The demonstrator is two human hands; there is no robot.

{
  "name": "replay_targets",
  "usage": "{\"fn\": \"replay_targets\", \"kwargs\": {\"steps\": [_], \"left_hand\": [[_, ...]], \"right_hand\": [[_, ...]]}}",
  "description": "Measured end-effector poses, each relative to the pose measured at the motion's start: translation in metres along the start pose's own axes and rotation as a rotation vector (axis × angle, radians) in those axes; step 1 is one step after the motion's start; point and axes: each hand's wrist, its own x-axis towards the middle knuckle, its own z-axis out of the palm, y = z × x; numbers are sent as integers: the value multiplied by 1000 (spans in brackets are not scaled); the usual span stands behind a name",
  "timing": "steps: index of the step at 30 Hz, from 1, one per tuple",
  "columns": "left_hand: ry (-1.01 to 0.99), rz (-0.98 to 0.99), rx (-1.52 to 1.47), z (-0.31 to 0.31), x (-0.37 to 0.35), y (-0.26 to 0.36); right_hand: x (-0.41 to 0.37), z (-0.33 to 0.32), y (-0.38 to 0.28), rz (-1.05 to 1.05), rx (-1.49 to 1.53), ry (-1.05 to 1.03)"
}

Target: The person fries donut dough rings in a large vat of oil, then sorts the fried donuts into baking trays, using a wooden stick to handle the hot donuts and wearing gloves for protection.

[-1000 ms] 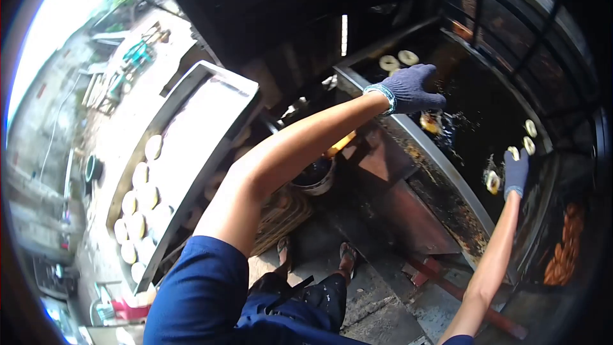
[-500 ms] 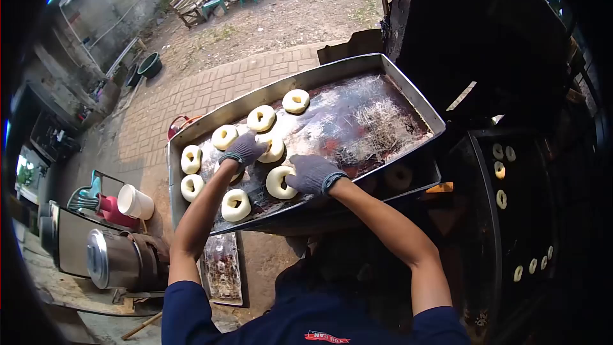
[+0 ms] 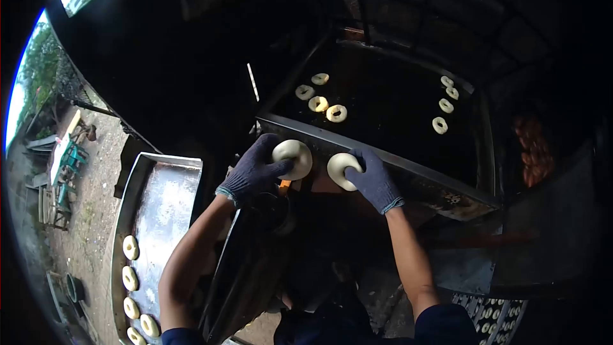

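Observation:
My left hand (image 3: 255, 169), in a grey knit glove, is closed on a pale ring of raw dough, a doughnut (image 3: 301, 165), with the thumb at its hole. In my right hand (image 3: 377, 182), gloved alike, is a second dough ring (image 3: 336, 172). Both doughnuts are held up apart from each other, in front of the near wall of a large dark rectangular frying pan (image 3: 383, 153). Several rings lie in that pan: one group at its left, including a doughnut (image 3: 336, 113) near the wall, and a row with another doughnut (image 3: 440, 125) at the right.
A shallow metal tray (image 3: 163, 211) at the left carries several dough rings (image 3: 130, 278) along its far side. At the lower right is a rack (image 3: 491, 316) with many small rings. A wire mesh stands behind the pan. Outside at the left is a green tub (image 3: 75, 287).
My view has swung right from the metal tray to the dark pan. Both hands have left the tray, and each now holds a dough ring lifted in front of the pan.

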Motion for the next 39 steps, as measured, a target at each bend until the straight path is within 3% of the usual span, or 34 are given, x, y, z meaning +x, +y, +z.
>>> {"fn": "replay_targets", "kwargs": {"steps": [4, 6, 10, 12, 14, 15, 16, 17, 20, 22, 24, 25, 27, 28, 29, 30, 32, 34, 36, 38, 39], "left_hand": [[0, 158, 204, 143, 206, -46], [97, 41, 239, 194, 260, -64], [265, -289, 364, 242, 307, -95], [284, -232, 272, 244, 304, -100], [171, -109, 251, 222, 283, -78], [84, 48, 171, 202, 275, -71], [114, 196, 325, 175, 257, -58], [13, 183, 290, 135, 214, -22], [222, 360, 533, 15, 72, 14], [387, 260, 612, -65, -47, 4], [577, -165, 770, -121, -194, -3], [745, -287, 787, -138, -268, -34], [906, -943, 842, -144, -404, -48], [905, -1031, 893, -142, -474, -75], [918, -1114, 874, -131, -536, -94], [927, -1198, 851, -113, -582, -103], [862, -1490, 618, -86, -620, -90], [794, -1529, 519, -59, -655, -107], [870, -1446, 528, -44, -661, -111], [683, -1516, 476, -55, -650, -94], [616, -1441, 451, -63, -649, -98]], "right_hand": [[57, -148, 142, 112, -229, 288], [70, -194, 181, 244, -436, 307], [77, -238, 244, 451, -563, 235], [86, -247, 286, 468, -569, 244], [98, -248, 293, 405, -484, 311], [113, -253, 296, 449, -525, 266], [115, -236, 247, 305, -556, 371], [132, -231, 236, 215, -460, 334], [161, -158, 131, -163, -473, 303], [139, -72, 15, -325, -280, 165], [80, 27, -95, -459, -105, -114], [50, 75, -132, -492, -38, -296], [-22, 158, -201, -485, 133, -683], [-47, 203, -212, -629, 103, -862], [-80, 245, -229, -608, 96, -1088], [-116, 295, -229, -771, 130, -1224], [-192, 377, -235, -829, -22, -1540], [-267, 435, -235, -898, -82, -1653], [-328, 463, -234, -943, -305, -1668], [-363, 470, -225, -1066, -362, -1466], [-369, 474, -223, -995, -296, -1569]]}}
